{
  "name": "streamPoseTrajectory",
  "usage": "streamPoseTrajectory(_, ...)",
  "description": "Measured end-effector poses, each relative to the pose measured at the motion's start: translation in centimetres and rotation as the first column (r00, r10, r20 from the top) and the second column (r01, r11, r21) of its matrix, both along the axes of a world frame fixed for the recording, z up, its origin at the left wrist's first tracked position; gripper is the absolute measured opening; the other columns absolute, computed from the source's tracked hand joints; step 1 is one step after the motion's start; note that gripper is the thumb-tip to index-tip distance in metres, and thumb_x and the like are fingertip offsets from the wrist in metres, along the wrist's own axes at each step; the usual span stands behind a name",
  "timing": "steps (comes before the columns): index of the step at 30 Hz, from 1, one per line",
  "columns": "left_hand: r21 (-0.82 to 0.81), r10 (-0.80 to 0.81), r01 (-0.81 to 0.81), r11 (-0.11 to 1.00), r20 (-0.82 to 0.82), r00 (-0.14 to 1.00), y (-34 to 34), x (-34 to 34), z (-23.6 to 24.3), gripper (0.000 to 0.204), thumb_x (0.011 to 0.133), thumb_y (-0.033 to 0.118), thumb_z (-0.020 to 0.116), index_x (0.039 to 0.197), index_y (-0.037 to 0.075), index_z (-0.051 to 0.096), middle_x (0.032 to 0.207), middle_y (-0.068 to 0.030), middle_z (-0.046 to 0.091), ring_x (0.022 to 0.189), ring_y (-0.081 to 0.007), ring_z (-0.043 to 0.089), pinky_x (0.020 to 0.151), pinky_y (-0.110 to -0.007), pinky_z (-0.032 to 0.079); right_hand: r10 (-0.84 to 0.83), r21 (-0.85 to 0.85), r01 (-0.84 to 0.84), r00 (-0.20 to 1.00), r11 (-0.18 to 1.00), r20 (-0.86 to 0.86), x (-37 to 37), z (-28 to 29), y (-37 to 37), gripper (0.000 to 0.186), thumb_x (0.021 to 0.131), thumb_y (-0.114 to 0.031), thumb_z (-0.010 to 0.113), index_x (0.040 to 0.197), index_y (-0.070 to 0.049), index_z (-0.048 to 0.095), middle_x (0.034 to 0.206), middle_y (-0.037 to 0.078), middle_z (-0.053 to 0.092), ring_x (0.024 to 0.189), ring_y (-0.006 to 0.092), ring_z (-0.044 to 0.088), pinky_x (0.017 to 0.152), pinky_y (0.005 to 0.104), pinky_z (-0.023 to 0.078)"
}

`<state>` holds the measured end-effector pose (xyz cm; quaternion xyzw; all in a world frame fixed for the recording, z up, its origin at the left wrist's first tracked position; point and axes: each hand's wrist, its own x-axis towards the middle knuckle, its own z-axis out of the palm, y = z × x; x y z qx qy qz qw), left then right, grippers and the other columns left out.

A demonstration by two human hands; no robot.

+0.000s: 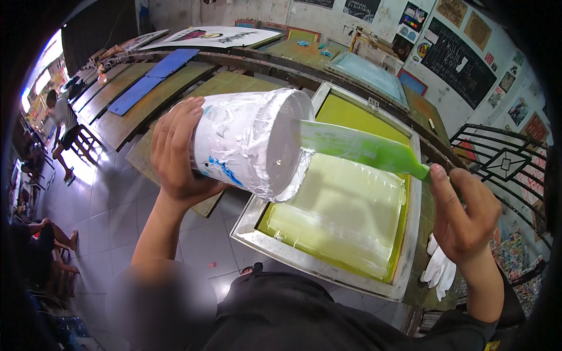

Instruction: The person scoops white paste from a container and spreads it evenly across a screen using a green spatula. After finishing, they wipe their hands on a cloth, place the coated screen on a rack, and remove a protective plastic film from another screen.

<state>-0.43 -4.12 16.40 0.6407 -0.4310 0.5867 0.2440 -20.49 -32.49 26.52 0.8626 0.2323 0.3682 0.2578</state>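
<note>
My left hand (pixel 178 149) is wrapped round the base of a white plastic tub (pixel 240 140) smeared with white and blue paint. The tub is tipped on its side, its mouth facing right. Between the thumb and fingers of my right hand (pixel 465 213) is the end of a green spatula (pixel 363 149), streaked with white. Its other end reaches the tub's mouth. Below both lies a screen printing frame (pixel 328 270) with yellow-green mesh (pixel 366 117). A pale, whitish layer (pixel 342 213) covers much of the mesh's near part.
A white cloth (pixel 438 269) lies right of the frame. Long boards, one blue (pixel 153 82), lie beyond at left. Another screen (pixel 369 79) rests at the back, and a black metal railing (pixel 503 164) stands right. A person (pixel 61 123) sits far left; another person's legs (pixel 58 234) show below.
</note>
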Motion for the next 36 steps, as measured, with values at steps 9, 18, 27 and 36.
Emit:
streamPoseTrajectory(9,-0.016,0.028,-0.027,1.000,0.084,0.996,0.0,1.0,-1.6,0.069,0.062,0.035,0.075,0.112,-0.001,0.043,0.106,-0.0203,0.056,0.096,-0.0360,0.056,0.080,-0.044,0.042,-0.054,0.206,0.112,0.963,0.972,-0.266,-1.0,-0.8,1.9,0.047,0.060,-0.001,0.061,0.107,-0.002,0.058,0.070,0.008,0.047,0.051,0.0222,0.048,0.042,0.0329,0.036)
streamPoseTrajectory(18,0.003,0.057,-0.057,0.998,0.108,0.992,-1.0,1.5,-2.6,0.063,0.065,0.028,0.073,0.112,-0.001,0.042,0.108,-0.0200,0.054,0.097,-0.0355,0.055,0.076,-0.044,0.041,0.018,0.488,0.303,0.836,0.818,-0.549,-1.2,-1.2,2.3,0.036,0.062,0.006,0.064,0.097,0.001,0.061,0.066,0.013,0.050,0.052,0.0277,0.049,0.048,0.0336,0.038)
streamPoseTrajectory(27,-0.052,-0.021,0.018,0.998,-0.065,0.998,-2.1,1.0,-3.9,0.063,0.065,0.021,0.073,0.113,-0.003,0.041,0.107,-0.0230,0.052,0.099,-0.0377,0.053,0.085,-0.046,0.041,0.200,0.713,0.347,0.802,0.610,-0.562,-0.5,-0.2,1.6,0.026,0.065,0.002,0.066,0.090,0.002,0.063,0.069,0.011,0.055,0.057,0.0233,0.052,0.052,0.0298,0.038)
streamPoseTrajectory(36,-0.101,-0.331,0.324,0.941,-0.061,0.942,-1.7,3.4,-6.8,0.069,0.064,0.016,0.075,0.119,-0.003,0.037,0.110,-0.0232,0.051,0.101,-0.0349,0.052,0.088,-0.045,0.041,0.135,0.134,-0.126,0.989,0.983,-0.061,2.6,0.1,7.6,0.020,0.059,-0.004,0.066,0.078,-0.001,0.065,0.074,0.007,0.055,0.058,0.0186,0.050,0.052,0.0306,0.036)
